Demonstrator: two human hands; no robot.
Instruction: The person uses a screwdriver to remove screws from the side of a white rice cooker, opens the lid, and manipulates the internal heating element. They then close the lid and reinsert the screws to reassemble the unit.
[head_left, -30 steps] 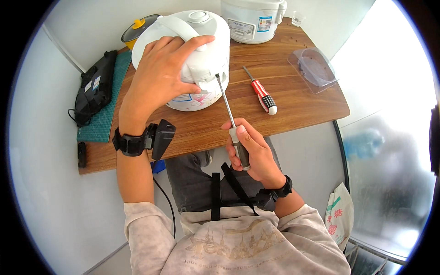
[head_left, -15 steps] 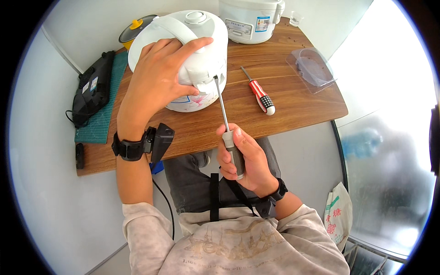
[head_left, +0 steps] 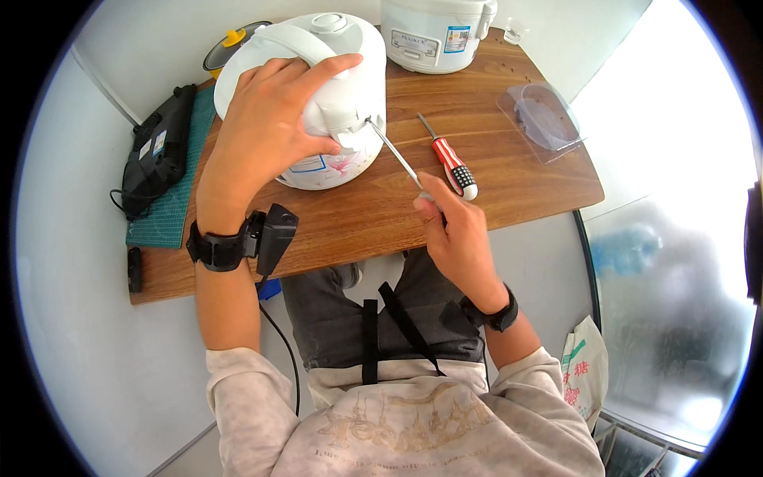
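A white rice cooker (head_left: 358, 87) with a floral print stands at the table's left. My left hand (head_left: 266, 123) grips its lid and front, fingers over the top and thumb near the latch area. In my right hand (head_left: 457, 226) is a screwdriver (head_left: 395, 151), its handle mostly hidden by my closed fingers. The shaft slants up to the left, and its tip touches a gap at the cooker's upper edge. To the right of the shaft lies a second screwdriver (head_left: 453, 167) with a red, white and black handle.
Another white rice cooker (head_left: 435, 40) stands at the back. A clear plastic piece (head_left: 544, 123) lies at the right of the wooden table (head_left: 509, 191). Leftward are a black device (head_left: 163, 151) on a green cutting mat (head_left: 179, 219) and a pot with a yellow knob (head_left: 233, 38).
My right hand has moved right and up, and the screwdriver now leans more to the side. The cooker and my left hand have shifted slightly left.
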